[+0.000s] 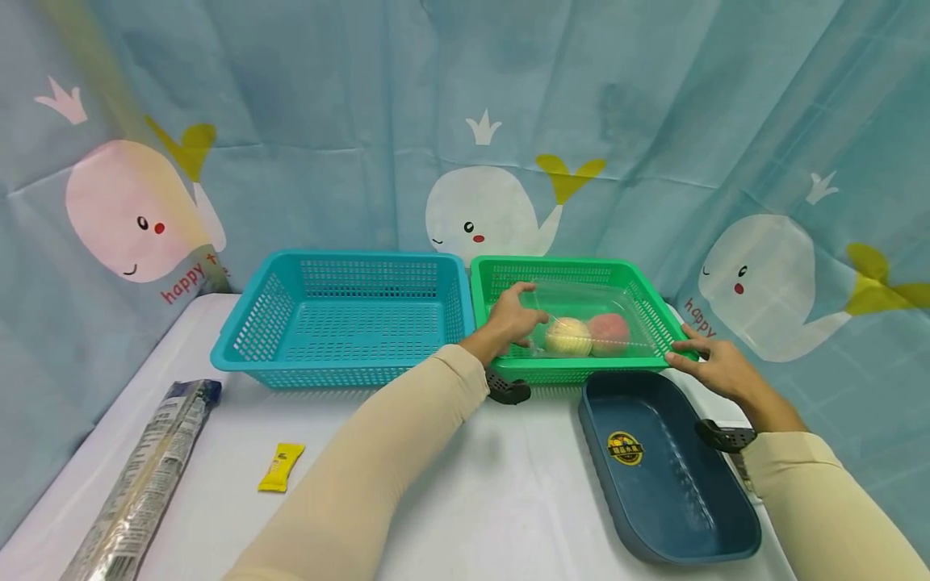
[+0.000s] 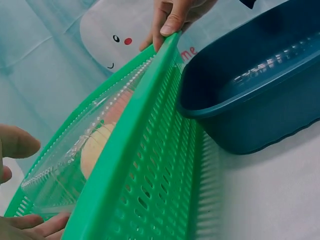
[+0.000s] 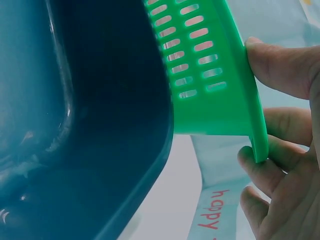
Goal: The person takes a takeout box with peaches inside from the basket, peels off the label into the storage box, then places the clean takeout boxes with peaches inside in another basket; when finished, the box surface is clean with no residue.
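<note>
My left hand (image 1: pixel 514 316) reaches into the green basket (image 1: pixel 559 365), at the left end of a clear plastic box (image 1: pixel 574 294). In the left wrist view its thumb and fingers stand apart, with the box's end near them; any contact is unclear. Inside the box show a pale yellow round fruit (image 1: pixel 569 337) and a pinkish-red one (image 1: pixel 609 334). My right hand (image 1: pixel 715 369) holds the basket's right front corner. In the right wrist view, the thumb (image 3: pixel 280 67) lies on the rim and fingers curl around the corner.
A dark blue tub (image 1: pixel 676 476) stands before the green basket, close to the right forearm. A larger blue basket (image 1: pixel 341 378) adjoins it on the left. A long silvery packet (image 1: pixel 148 476) and a small yellow packet (image 1: pixel 282 466) lie at left. A whale-print curtain (image 1: pixel 312 121) hangs behind.
</note>
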`<state>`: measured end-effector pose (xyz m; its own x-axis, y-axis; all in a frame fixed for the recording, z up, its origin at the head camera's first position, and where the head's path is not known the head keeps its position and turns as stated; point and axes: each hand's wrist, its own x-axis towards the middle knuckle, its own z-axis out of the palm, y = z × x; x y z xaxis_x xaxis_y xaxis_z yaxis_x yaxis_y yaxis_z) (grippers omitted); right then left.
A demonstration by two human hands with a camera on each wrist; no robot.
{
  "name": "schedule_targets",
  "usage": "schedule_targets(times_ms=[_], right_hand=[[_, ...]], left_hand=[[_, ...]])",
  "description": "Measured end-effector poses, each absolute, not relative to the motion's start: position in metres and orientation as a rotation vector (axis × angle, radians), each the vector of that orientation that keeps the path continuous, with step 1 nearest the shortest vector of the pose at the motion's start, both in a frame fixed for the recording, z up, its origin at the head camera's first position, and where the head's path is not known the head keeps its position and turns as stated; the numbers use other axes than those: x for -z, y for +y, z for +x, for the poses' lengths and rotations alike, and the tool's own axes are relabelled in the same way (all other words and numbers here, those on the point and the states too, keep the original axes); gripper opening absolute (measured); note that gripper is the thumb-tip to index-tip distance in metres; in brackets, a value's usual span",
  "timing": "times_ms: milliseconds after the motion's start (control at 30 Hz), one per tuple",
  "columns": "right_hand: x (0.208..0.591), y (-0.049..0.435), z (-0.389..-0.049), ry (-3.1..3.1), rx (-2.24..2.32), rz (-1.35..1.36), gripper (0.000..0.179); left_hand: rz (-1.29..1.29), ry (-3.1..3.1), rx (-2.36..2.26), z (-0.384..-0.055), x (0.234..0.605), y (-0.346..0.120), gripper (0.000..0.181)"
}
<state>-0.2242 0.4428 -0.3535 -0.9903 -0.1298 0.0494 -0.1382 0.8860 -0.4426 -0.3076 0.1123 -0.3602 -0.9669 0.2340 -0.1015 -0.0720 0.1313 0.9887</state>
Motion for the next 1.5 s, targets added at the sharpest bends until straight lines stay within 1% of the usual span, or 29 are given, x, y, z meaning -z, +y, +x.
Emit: schedule_targets(times_ms=[267,400,567,733,867,967,1167,1300,1500], right_hand=[[0.355,0.441,-0.227,-3.040,-0.726,0.214,0.056],[0.355,0.442,-0.229,-3.042,-0.763,0.210,0.056],[0.354,0.442,-0.226,-3.021,-0.797,0.197,0.060],[0.350,0.444,-0.221,-2.960,-0.811,0.178,0.064],[0.338,0.444,-0.217,-2.916,-0.780,0.194,0.065],[0.326,0.442,-0.213,-2.891,-0.706,0.219,0.063],[0.308,0.433,-0.207,-2.873,-0.648,0.237,0.061],[0.295,0.423,-0.203,-2.876,-0.679,0.253,0.062],[0.271,0.406,-0.196,-2.853,-0.659,0.318,0.063]], left_hand=[[0.179,2.132,-1.865,-0.305,0.360,0.109,0.060],[0.216,2.144,-1.800,-0.305,0.358,0.107,0.062],[0.281,2.147,-1.708,-0.304,0.350,0.109,0.066],[0.329,2.170,-1.678,-0.300,0.337,0.109,0.066],[0.408,2.239,-1.683,-0.296,0.323,0.106,0.064],[0.515,2.303,-1.658,-0.291,0.313,0.103,0.064],[0.674,2.431,-1.541,-0.275,0.291,0.093,0.067],[0.726,2.483,-1.486,-0.264,0.277,0.079,0.067],[0.776,2.563,-1.401,-0.257,0.261,0.050,0.069]])
